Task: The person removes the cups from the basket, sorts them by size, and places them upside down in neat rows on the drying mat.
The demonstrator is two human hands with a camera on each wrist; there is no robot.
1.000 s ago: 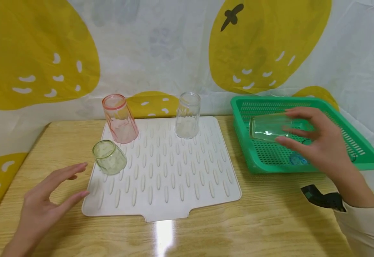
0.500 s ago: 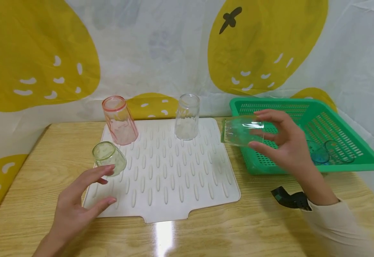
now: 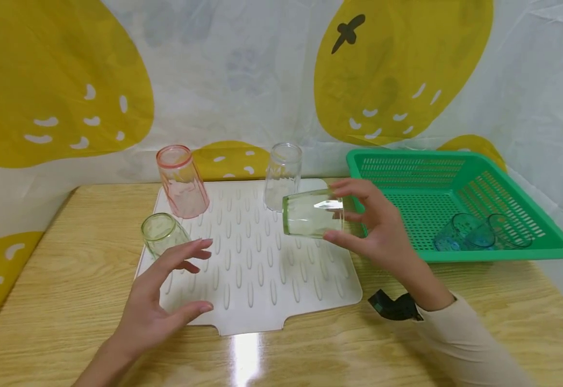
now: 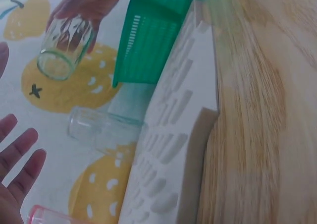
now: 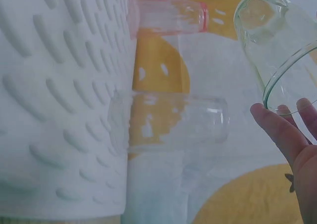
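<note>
My right hand (image 3: 383, 234) grips a pale green glass tumbler (image 3: 310, 215) by one end, between thumb and fingers. The tumbler lies sideways in the air over the right half of a white ridged drying mat (image 3: 257, 317). In the right wrist view, fingertips (image 5: 270, 120) press against the tumbler's ring-shaped edge. My left hand (image 3: 157, 301), holding nothing, hovers over the mat's front left with fingers and thumb spread apart. It partly covers a short green glass (image 3: 160, 228) on the mat. A pink glass (image 3: 183, 185) and a clear glass (image 3: 281, 172) stand along the mat's back.
To the right of the mat sits a green plastic basket (image 3: 504, 253) with blue-tinted glasses (image 3: 455, 234) lying in its front right corner. A fruit-patterned cloth (image 3: 242, 80) hangs behind the wooden table (image 3: 92, 258).
My right hand has carried the green tumbler left, from above the basket to above the mat. My left hand has moved right, from beside the mat to over it.
</note>
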